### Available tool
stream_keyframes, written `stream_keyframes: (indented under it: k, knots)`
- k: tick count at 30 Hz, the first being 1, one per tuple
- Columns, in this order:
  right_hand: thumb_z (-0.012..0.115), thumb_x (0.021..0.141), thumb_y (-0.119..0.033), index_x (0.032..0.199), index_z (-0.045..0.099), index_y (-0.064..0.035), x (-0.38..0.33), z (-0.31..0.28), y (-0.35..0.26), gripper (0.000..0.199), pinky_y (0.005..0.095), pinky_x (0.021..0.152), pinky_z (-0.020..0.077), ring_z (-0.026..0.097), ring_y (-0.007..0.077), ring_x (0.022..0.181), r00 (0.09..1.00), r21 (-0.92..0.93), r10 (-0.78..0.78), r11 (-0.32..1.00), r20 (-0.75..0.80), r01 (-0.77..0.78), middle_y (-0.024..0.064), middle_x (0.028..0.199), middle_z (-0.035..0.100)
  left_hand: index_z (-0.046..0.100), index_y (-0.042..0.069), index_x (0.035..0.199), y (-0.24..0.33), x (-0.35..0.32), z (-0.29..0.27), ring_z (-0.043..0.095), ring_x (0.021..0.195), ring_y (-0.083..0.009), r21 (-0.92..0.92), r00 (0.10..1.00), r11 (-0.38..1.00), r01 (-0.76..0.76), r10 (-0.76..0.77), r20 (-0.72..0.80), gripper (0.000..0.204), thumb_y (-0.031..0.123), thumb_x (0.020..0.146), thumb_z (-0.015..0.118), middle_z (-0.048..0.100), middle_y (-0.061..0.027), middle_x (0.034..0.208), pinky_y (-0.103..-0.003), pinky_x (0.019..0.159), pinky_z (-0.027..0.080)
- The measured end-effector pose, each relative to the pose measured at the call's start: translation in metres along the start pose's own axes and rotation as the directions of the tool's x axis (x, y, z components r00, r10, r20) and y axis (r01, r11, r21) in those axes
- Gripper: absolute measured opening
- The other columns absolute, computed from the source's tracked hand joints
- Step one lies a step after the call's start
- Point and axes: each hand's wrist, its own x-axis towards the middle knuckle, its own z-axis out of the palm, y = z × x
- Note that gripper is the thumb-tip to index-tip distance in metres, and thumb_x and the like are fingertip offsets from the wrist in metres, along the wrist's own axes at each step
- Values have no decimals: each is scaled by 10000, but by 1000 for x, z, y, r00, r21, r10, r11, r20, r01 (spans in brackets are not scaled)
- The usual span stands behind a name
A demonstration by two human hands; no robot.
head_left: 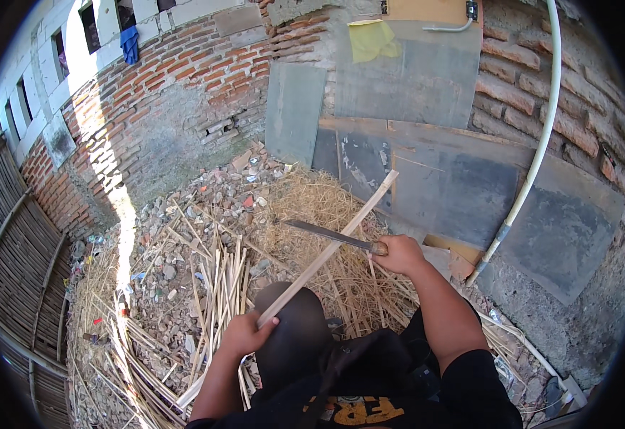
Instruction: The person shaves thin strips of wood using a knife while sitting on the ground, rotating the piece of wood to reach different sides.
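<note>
The left hand [247, 333] grips the near end of a long bamboo strip [330, 247] that slants up to the far right. The right hand [398, 254] is closed on a knife [327, 234] laid across it. The strip looks light, stiff and splintery, best held low.

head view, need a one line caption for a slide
Left hand holds a long bamboo strip while the right hand lays a knife across it, above scattered shavings.

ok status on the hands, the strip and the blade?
Left hand shut on bamboo strip, low end. Right hand shut on knife, blade laid across the strip. Cut strips piled on the ground by the left hand.
</note>
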Motion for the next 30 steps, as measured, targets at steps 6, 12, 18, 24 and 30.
stream_keyframes:
  k: [6,12,18,24,30]
  knots:
    - [740,774,-398,1000,714,-91,-4,-4,-3,383,466,806,552,695,391,875,1000,159,4,987,-27,1,188,884,720,673,-14,848,-5,-4,-5,675,686,-337,-87,999,996,-13,17,47,537,522,881,693,654,-198,700,-433,665,515]
    - [727,753,-322,1093,713,-118,-11,-7,-1,396,470,821,555,694,366,931,999,126,-48,991,0,48,166,972,726,664,-18,822,-12,-10,2,682,740,-441,20,998,999,40,-39,-48,550,525,907,661,673,-240,721,-489,682,523]
    - [727,763,-323,1093,717,-132,-9,-3,2,381,481,841,547,696,344,964,996,68,-53,997,77,48,147,970,725,612,-39,900,-11,-12,12,654,827,-530,150,995,988,34,-20,-94,570,524,970,565,656,-330,795,-593,748,498]
    - [726,779,-336,1091,718,-146,-7,4,10,366,483,832,549,698,333,971,989,67,-34,997,145,24,135,986,727,602,-40,857,-7,-8,18,656,779,-524,116,993,993,-22,35,-110,527,477,963,608,647,-317,744,-574,698,504]
    - [723,767,-353,1071,717,-161,-2,15,23,359,490,799,551,699,356,918,994,118,-50,992,94,38,139,913,723,586,-27,808,-2,-1,24,647,690,-509,70,995,997,-37,43,-89,466,408,964,641,628,-284,672,-557,627,492]
